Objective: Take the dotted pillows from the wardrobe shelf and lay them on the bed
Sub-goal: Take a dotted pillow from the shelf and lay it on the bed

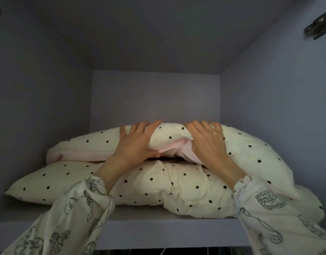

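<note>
Two cream pillows with black dots lie stacked on the wardrobe shelf [140, 216]. The upper pillow [241, 153] has a pale pink underside showing at its front edge. The lower pillow [158, 184] spreads wider beneath it. My left hand [138, 142] grips the upper pillow's front edge, fingers over the top and thumb underneath. My right hand [206, 142] grips the same edge a little to the right, its fingers curled over the bunched fabric. Both forearms reach in over the lower pillow.
The wardrobe compartment is dim, with side walls left and right, a back panel [154, 100] and a ceiling above. A metal door hinge [316, 28] sits on the upper right wall. The shelf's front edge runs across the bottom of the view.
</note>
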Demonstrator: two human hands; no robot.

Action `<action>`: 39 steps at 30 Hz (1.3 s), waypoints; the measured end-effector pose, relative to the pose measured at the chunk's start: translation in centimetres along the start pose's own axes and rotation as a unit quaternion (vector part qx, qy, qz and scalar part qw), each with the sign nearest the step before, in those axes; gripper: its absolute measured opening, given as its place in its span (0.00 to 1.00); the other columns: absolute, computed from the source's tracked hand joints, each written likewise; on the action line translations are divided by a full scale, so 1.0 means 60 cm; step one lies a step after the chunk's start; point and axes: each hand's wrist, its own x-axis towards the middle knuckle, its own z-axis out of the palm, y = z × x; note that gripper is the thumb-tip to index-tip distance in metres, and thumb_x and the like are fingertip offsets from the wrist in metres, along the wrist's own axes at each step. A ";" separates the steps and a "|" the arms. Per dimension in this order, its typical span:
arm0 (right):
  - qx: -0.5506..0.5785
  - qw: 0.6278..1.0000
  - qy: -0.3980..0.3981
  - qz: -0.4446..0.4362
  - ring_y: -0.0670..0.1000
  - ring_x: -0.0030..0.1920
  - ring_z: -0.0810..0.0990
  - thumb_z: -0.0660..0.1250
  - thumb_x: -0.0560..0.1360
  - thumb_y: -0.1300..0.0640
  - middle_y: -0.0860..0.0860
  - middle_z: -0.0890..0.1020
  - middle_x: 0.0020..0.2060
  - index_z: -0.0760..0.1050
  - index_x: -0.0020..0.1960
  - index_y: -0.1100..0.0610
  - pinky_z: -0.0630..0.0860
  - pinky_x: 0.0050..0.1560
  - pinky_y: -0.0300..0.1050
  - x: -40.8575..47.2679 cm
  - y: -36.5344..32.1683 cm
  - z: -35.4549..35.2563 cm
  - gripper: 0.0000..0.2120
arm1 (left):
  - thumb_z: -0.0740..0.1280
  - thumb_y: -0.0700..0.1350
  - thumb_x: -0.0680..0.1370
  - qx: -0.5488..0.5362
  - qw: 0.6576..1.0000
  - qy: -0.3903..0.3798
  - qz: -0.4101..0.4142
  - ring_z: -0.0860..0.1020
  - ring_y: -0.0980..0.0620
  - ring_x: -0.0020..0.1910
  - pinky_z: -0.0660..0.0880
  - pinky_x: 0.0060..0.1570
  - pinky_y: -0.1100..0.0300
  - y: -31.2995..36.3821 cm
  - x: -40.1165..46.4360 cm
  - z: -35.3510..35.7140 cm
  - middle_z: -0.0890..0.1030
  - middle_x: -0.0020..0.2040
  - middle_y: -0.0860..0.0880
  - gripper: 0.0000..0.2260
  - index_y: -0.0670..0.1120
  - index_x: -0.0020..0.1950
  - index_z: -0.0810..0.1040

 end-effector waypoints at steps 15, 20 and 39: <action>0.025 0.975 0.209 0.068 0.55 0.38 0.78 0.67 0.62 0.71 0.51 0.82 0.40 0.77 0.48 0.57 0.64 0.44 0.48 0.052 0.037 -0.029 0.17 | 0.77 0.37 0.58 0.128 0.947 0.295 0.011 0.76 0.38 0.45 0.71 0.46 0.41 0.079 0.053 -0.062 0.77 0.47 0.39 0.28 0.47 0.56 0.75; 0.023 0.966 0.253 0.050 0.54 0.42 0.79 0.69 0.64 0.67 0.51 0.83 0.43 0.78 0.49 0.58 0.67 0.47 0.49 0.072 0.037 -0.089 0.14 | 0.75 0.42 0.61 0.139 0.921 0.364 0.028 0.77 0.39 0.46 0.71 0.47 0.42 0.099 0.037 -0.125 0.79 0.48 0.39 0.22 0.47 0.54 0.76; -0.002 0.988 0.152 0.002 0.55 0.41 0.79 0.60 0.71 0.58 0.52 0.82 0.42 0.78 0.46 0.59 0.67 0.43 0.48 -0.072 -0.031 -0.342 0.09 | 0.75 0.38 0.58 0.119 0.952 0.279 0.048 0.77 0.41 0.44 0.71 0.45 0.45 0.195 -0.207 -0.244 0.79 0.48 0.42 0.26 0.48 0.55 0.74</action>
